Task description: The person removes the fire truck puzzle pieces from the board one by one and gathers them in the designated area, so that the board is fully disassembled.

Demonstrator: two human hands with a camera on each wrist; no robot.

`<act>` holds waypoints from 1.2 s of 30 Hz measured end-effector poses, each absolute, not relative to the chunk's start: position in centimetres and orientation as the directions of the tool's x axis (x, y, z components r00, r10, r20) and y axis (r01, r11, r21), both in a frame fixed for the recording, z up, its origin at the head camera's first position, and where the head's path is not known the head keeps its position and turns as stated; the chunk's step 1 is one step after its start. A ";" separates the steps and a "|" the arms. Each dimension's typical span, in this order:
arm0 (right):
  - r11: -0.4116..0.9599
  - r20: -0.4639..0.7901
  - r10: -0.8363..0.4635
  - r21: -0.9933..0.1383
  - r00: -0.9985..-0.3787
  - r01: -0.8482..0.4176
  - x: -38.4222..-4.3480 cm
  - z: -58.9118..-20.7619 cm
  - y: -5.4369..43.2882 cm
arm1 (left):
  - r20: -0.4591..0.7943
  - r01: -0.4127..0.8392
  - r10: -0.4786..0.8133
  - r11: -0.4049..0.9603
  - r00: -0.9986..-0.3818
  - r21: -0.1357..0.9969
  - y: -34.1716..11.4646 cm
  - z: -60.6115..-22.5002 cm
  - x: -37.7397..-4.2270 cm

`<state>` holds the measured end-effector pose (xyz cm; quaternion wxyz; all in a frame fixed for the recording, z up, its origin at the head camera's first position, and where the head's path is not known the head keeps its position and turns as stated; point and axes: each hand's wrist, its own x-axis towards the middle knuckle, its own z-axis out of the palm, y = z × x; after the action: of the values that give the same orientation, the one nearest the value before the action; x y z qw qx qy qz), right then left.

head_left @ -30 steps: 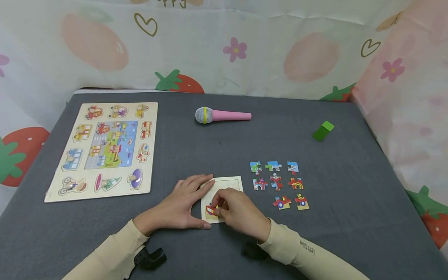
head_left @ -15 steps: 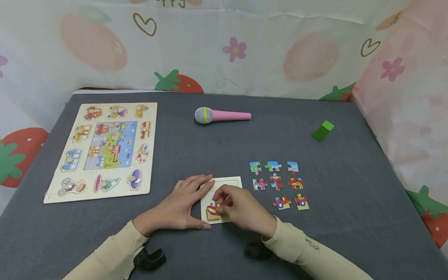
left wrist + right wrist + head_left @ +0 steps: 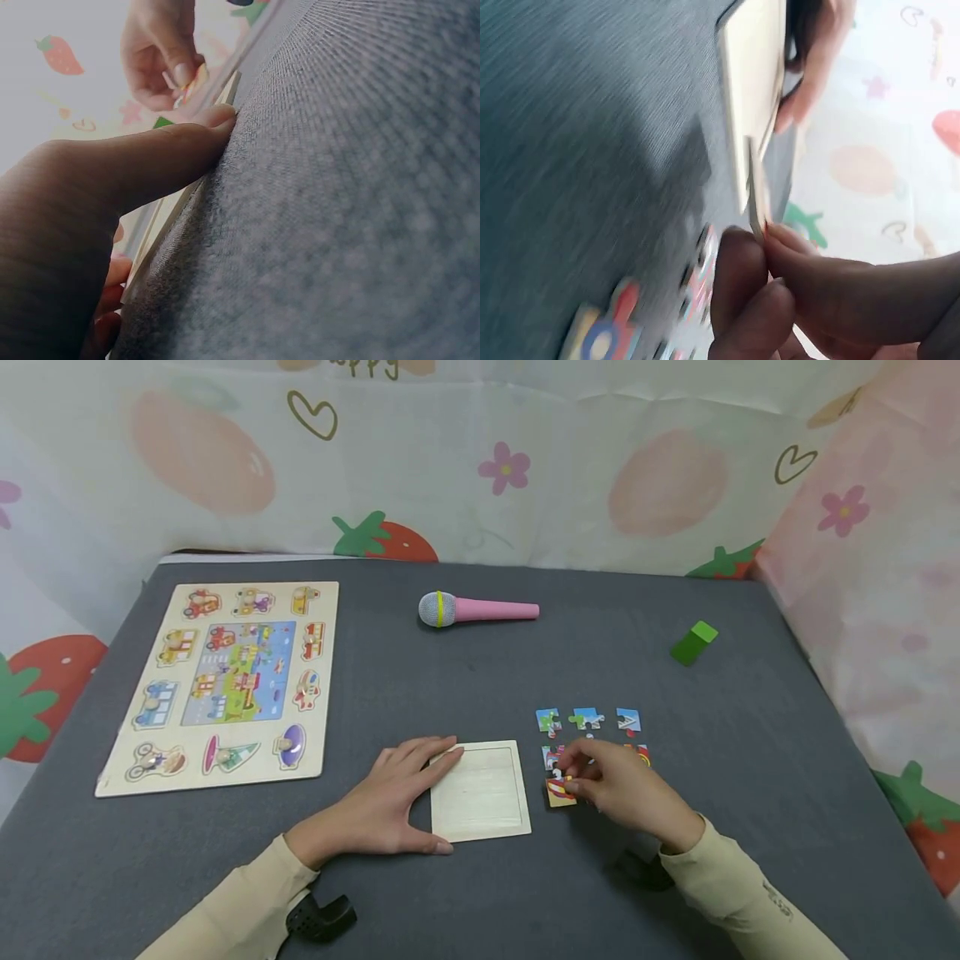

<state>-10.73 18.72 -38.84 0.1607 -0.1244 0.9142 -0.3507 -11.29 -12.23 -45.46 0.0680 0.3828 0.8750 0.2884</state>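
Note:
My right hand [image 3: 626, 785] pinches a small jigsaw puzzle piece [image 3: 560, 792], red, white and yellow, between thumb and fingers. In the right wrist view this jigsaw puzzle piece [image 3: 754, 191] is seen edge-on, raised above the cloth. My left hand [image 3: 386, 802] rests with spread, straight fingers along the left side of a square wooden puzzle frame [image 3: 480, 791]; the frame's recess holds no piece. Several loose puzzle pieces [image 3: 586, 718] lie in rows right of the frame, some of them hidden under my right hand.
A large wooden knob puzzle board [image 3: 255, 760] lies at the left. Toward the back is a pink toy microphone [image 3: 495, 609]. A green block [image 3: 693, 642] stands at the far right on the grey cloth [image 3: 480, 685].
My right hand has lifted the puzzle piece out of the frame's lower left corner and carried it right, over the loose pieces. My left hand has stayed in place.

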 end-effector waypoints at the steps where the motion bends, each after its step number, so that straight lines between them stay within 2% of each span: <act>1: 0.722 -0.211 -0.340 -0.684 -0.917 -0.110 -10.7 -38.9 19.0 | 0.101 0.629 0.708 0.541 -0.699 0.558 -12.3 -45.5 -11.3; 7: 0.694 -0.174 -0.388 -0.701 -0.905 -0.163 -10.8 -39.4 19.5 | 0.106 0.627 0.704 0.542 -0.702 0.560 -12.4 -45.5 -11.3; 12: 0.715 -0.140 -0.392 -0.669 -0.909 -0.205 -10.7 -39.9 19.3 | 0.109 0.630 0.705 0.539 -0.700 0.559 -12.3 -45.5 -11.3; 21: 0.820 -0.045 -0.456 -0.410 -0.889 -0.399 -9.8 -40.1 19.3 | 0.107 0.633 0.708 0.539 -0.698 0.556 -12.2 -45.5 -11.5; 36: 0.849 -0.036 -0.414 -0.377 -0.910 -0.371 -9.6 -40.3 18.5 | 0.113 0.624 0.693 0.551 -0.712 0.554 -12.6 -45.4 -11.3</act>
<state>-9.59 18.45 -40.34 0.0581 -0.2044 0.9597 -0.1839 -11.32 -12.57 -45.43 0.0596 0.3749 0.8785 0.2900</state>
